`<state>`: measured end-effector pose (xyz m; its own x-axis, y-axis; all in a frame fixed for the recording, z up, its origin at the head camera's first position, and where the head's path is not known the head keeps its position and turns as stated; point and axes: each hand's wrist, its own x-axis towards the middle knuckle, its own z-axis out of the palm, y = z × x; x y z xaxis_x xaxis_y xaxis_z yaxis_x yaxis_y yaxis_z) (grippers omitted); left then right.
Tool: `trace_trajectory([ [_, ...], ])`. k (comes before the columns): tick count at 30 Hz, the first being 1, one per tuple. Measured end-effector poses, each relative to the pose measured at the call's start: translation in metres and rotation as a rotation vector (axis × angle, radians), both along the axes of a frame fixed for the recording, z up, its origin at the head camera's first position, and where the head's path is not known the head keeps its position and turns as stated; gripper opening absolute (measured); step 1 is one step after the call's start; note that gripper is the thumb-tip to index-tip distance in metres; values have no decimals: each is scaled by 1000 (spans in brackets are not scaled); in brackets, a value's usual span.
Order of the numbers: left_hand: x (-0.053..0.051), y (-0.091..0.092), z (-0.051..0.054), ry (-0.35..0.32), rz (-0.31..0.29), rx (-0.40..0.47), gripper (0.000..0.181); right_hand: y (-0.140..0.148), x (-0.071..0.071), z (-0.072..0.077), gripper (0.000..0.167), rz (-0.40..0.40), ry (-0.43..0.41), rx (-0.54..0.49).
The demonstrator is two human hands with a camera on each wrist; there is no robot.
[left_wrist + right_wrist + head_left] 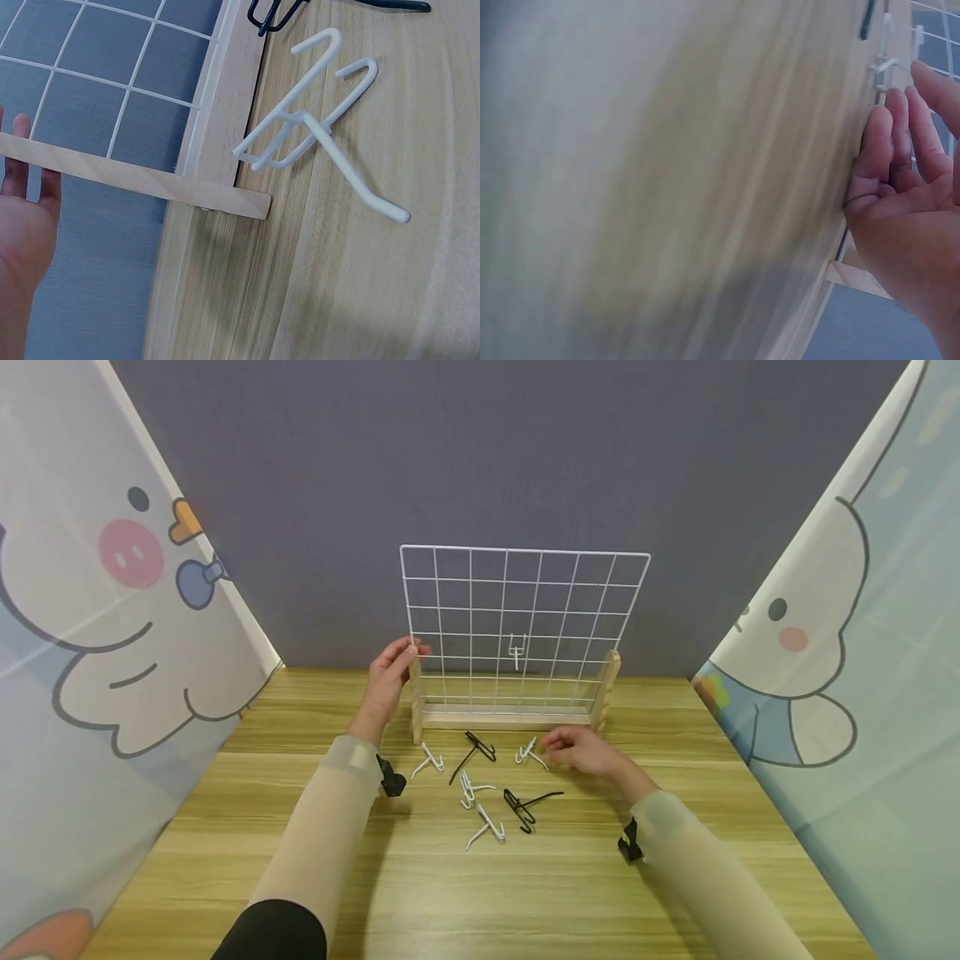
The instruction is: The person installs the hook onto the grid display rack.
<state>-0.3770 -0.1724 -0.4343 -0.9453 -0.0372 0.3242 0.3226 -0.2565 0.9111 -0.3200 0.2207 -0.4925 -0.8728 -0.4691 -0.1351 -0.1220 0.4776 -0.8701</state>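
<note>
A white wire grid panel (525,582) stands in a wooden stand (506,720), with one white hook (517,650) hanging on its wires. My left hand (390,674) holds the top of the stand's left post (417,697); in the left wrist view its fingers pass behind that wood. My right hand (581,750), fingers loosely bent and holding nothing, is just right of a white double-prong hook (529,752) on the table. In the right wrist view, its fingertips (881,116) are close to that hook (886,66); whether they touch it I cannot tell.
Before the stand lie several more hooks on the wood-grain table (420,893): white ones (429,761) and two black ones (480,747). A grey wall (450,460) rises behind, and cartoon-printed cloth (67,610) hangs on both sides.
</note>
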Motion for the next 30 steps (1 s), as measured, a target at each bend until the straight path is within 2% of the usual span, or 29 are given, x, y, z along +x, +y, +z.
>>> trace_trajectory([
  [4,-1,1,0,12,-4,10,19,-2,-1,0,32,32,2,34],
  [10,-1,0,1,11,-9,18,21,-5,-2,2,35,80,12,92],
  [22,1,0,4,5,-7,5,15,-8,-2,-2,30,75,47,136],
  [30,0,-1,0,-17,-11,7,34,-7,1,-1,27,79,53,136],
])
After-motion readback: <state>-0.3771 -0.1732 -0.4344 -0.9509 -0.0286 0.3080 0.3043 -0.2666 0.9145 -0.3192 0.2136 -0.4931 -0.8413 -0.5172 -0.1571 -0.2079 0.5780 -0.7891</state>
